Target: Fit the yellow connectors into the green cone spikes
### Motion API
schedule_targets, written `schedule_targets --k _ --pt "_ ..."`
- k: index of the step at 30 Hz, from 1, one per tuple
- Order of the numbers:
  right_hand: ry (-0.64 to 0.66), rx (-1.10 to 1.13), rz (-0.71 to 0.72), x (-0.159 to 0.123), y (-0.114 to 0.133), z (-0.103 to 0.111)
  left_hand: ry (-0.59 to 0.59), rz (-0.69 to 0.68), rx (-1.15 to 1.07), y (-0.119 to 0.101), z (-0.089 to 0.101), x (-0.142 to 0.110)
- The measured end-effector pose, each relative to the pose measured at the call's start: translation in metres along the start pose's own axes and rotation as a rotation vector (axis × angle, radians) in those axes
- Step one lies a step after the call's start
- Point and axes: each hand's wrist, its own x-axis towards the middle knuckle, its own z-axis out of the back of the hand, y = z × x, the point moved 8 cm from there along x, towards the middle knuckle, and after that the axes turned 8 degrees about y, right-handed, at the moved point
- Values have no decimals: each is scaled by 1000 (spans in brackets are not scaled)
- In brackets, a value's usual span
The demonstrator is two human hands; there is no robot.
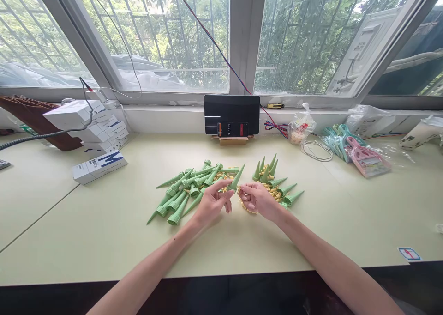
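My left hand (213, 202) pinches a green plastic cone spike (237, 178) between thumb and fingers, its tip pointing up and right. My right hand (256, 198) is curled just to the right of it, fingers closed on a small yellow part that I can barely see. Left of my hands lies a heap of long green spikes (183, 188). Behind my right hand stands a group of short green cones (273, 178) mixed with small yellow pieces (272, 192). Everything rests on a pale green table (104, 222).
A black tablet (231, 114) with a phone (233, 129) on a stand sits at the back centre. White boxes (93, 125) are stacked at the back left, one box (99, 166) lies apart. Plastic bags and packaged coloured clips (360, 151) lie at the back right.
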Motion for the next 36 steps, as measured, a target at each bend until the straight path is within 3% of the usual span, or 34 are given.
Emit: schedule_targets --k 11,14,18,24,29,36 --pt "-20 188 -153 -3 -10 1 -2 -18 124 -1 -3 -3" --pt "-30 30 -89 -2 -5 2 -28 -6 111 -4 -4 -4" --pt "-166 -382 125 -5 15 6 -21 51 79 -8 -6 -2" --pt "-256 -853 388 -19 42 -9 -83 65 11 -12 0 -2" --pt "-243 -1030 458 -21 45 -13 -84 73 -3 -13 -2 -3" --pt "-224 -1080 458 -19 39 -11 -52 64 45 -16 -5 -6"
